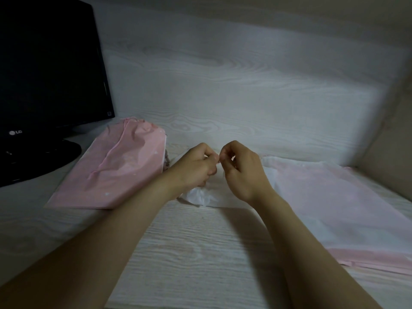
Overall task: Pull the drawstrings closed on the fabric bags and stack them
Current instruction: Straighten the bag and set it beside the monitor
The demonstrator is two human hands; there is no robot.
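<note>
Hands holding a white bag (200, 195) on the table (200, 241)
The bag lies bunched up in the middle, just under both hands. The left hand (196, 166) curls round its puckered top. The right hand (243, 172) pinches a thin pink string (219, 160) beside it. Flat bags (334, 197) lie to the right, a pink pile (116, 170) to the left, a black screen (49, 74) behind that

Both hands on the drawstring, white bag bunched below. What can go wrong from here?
1. The left hand and right hand only pinch the thin drawstring; it may slip free.
2. The pink stack lies close beside the left forearm; a wide pull might nudge it askew.
</note>
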